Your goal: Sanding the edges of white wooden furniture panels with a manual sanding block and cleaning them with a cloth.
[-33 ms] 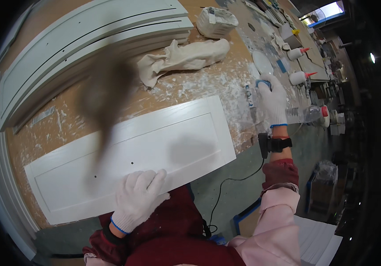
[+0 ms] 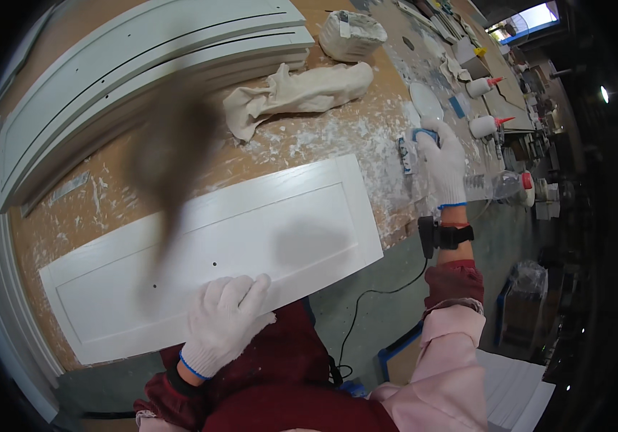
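Observation:
A white framed panel [image 2: 273, 223] with small dark holes lies flat on the workbench in front of me. My left hand [image 2: 224, 317], in a white knit glove, rests on its near edge with the fingers stretched out and the thumb apart. Off to the right, my gloved right hand [image 2: 444, 162] reaches over the bench. Its fingertips are closed around a small blue object [image 2: 424, 134], whose kind I cannot make out. Right beside that hand lie a blue-and-white tube [image 2: 405, 155] and a whitish oval lid or dish [image 2: 425, 101].
White panels [image 2: 158, 50] are stacked at the far left. A crumpled cream cloth [image 2: 302, 93] and a plastic-wrapped bundle [image 2: 352, 36] lie beyond my panel. White bottles with red nozzles [image 2: 483, 127] and a clear bottle [image 2: 507, 185] stand at right. A dark blur covers part of the left.
My right hand and the blue object have shifted very slightly to the left. My left hand and the panel stay put.

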### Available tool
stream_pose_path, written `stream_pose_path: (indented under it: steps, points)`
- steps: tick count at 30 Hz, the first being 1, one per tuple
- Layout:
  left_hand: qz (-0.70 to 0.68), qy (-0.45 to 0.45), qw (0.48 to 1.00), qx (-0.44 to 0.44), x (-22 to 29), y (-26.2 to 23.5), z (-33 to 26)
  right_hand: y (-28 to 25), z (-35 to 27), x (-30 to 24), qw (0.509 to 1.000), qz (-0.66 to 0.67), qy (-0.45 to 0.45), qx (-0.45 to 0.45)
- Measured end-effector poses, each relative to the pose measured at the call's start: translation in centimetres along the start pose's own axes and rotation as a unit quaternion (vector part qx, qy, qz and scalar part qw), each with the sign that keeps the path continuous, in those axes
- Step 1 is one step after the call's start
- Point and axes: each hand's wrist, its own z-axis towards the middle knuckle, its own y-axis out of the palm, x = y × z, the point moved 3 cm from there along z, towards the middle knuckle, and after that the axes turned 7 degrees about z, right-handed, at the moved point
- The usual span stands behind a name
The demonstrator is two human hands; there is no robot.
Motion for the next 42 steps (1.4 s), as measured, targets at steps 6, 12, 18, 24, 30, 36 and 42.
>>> stream_pose_path:
  steps: [6, 12, 18, 24, 30, 36, 42]
  points:
    - [0.006, 0.000, 1.000, 0.001, -0.2, 0.0, -0.2, 3.8, -2.1, -5.8, 0.965, 0.192, 0.053, -0.170]
    - [-0.002, -0.002, 1.000, -0.004, -0.1, 0.1, 0.0, 5.3, -1.5, -6.1, 0.961, 0.130, 0.033, -0.240]
    - [-0.006, 0.000, 1.000, -0.001, -0.3, 0.3, -0.3, 6.0, -1.6, -6.8, 0.963, 0.107, 0.018, -0.246]
    - [-0.011, 0.008, 1.000, 0.010, -0.3, 0.2, -0.1, 6.1, -1.1, -6.5, 0.960, 0.075, 0.007, -0.271]
    - [-0.012, 0.008, 1.000, 0.014, -0.4, 0.3, -0.1, 6.0, -1.0, -6.9, 0.965, 0.063, -0.002, -0.253]
    - [-0.012, 0.005, 1.000, 0.009, -0.2, 0.3, 0.1, 5.8, -0.6, -6.4, 0.966, -0.001, -0.049, -0.255]
    - [-0.007, 0.003, 1.000, 0.009, -0.3, 0.4, -0.3, 6.3, -1.4, -8.6, 0.961, 0.074, -0.009, -0.265]
